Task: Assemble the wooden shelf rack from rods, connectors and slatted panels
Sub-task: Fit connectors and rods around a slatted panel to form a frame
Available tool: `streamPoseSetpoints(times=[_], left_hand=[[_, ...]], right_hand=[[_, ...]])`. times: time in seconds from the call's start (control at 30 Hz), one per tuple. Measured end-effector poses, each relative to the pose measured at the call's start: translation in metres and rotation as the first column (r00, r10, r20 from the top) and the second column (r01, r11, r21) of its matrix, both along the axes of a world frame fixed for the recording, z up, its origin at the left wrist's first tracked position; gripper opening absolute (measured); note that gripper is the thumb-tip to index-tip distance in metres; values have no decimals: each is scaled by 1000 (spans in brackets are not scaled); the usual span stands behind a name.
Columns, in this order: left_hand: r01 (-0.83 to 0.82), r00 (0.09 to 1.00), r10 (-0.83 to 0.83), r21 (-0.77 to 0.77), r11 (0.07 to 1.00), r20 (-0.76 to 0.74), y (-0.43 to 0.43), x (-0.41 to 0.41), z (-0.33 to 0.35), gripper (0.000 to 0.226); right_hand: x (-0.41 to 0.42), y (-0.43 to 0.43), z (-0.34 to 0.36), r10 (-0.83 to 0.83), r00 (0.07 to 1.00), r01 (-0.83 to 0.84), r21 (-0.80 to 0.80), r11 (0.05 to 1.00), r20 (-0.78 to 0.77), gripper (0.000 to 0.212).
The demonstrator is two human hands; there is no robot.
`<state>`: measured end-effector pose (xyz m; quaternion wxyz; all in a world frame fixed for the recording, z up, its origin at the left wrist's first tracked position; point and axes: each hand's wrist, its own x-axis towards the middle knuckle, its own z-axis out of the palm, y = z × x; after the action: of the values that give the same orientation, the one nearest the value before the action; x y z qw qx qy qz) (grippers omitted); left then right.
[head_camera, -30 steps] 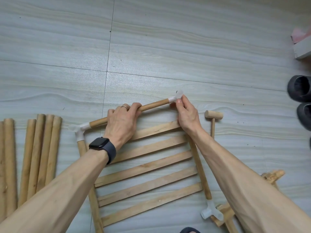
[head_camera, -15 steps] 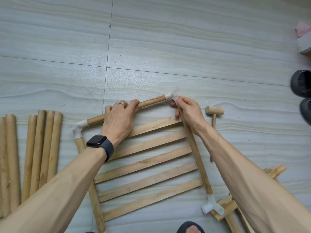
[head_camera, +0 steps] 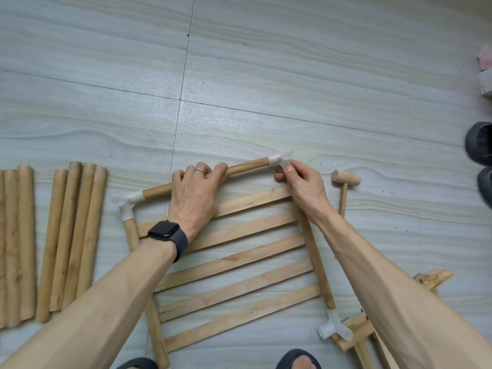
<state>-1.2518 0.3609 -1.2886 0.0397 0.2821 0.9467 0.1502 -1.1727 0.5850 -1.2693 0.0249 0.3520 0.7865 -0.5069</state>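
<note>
A slatted wooden panel (head_camera: 239, 265) lies flat on the floor, framed by rods. My left hand (head_camera: 195, 194) grips the far rod (head_camera: 247, 167), fingers curled over it. A white plastic connector (head_camera: 281, 159) caps that rod's right end, and my right hand (head_camera: 300, 186) pinches it with thumb and fingers, above the top of the right side rod (head_camera: 315, 258). Another white connector (head_camera: 127, 206) joins the far rod to the left side rod (head_camera: 155, 331). A third connector (head_camera: 334, 327) sits on the near end of the right rod.
Several loose rods (head_camera: 72, 235) lie in a row at the left. A small wooden mallet (head_camera: 344, 186) rests just right of my right hand. More wooden parts (head_camera: 359, 334) sit at the lower right, dark shoes (head_camera: 480, 147) at the right edge, my feet at the bottom.
My right hand moved from the connector's near side to pinch it from the right. The far rod and connector shifted slightly; the left hand kept its grip.
</note>
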Motion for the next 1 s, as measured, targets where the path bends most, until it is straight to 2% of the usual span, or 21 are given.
streamPoseSetpoints(times=[0.07,0.17,0.23,0.33,0.47,0.5,0.57,0.63,0.67,0.73,0.83,0.9,1.0], left_hand=[[-5,1000,5,-12,1000,-10,-2,8,0,32],[89,996,-85,-109,990,41,-11,28,-1,91],[114,993,-107,-151,982,59,-21,32,-2,112],[105,993,-93,-177,979,74,-24,23,0,119],[237,971,-238,-192,952,17,-2,7,6,112],[251,967,-254,-193,949,5,6,1,7,111],[282,957,-290,-205,937,-9,21,-13,9,109],[329,941,-339,-222,918,-9,33,-27,10,109],[356,931,-366,-228,906,-3,38,-32,10,109],[399,912,-409,-243,884,8,42,-37,10,110],[389,918,-395,-252,886,29,37,-41,11,112],[378,925,-377,-244,893,54,30,-42,14,113],[382,923,-381,-251,889,53,26,-43,19,112]], right_hand=[[2,-8,0,-10,1000,10,49,999,10,24],[5,-22,-2,-61,998,64,168,984,-23,23],[4,-28,-1,-99,993,109,180,978,-59,19],[3,-27,2,-154,986,164,166,972,-69,15],[10,-9,9,-250,964,260,137,956,-88,14],[15,-2,12,-230,969,242,183,953,-88,22],[26,11,17,-47,996,76,441,894,-76,54],[31,18,23,216,976,-182,671,719,33,87],[30,19,25,305,945,-293,729,619,121,98],[20,19,30,373,873,-474,728,496,315,111],[-1,18,29,404,742,-670,601,436,535,116],[-10,16,28,408,681,-732,558,390,608,114],[-16,13,28,390,679,-734,596,326,622,108]])
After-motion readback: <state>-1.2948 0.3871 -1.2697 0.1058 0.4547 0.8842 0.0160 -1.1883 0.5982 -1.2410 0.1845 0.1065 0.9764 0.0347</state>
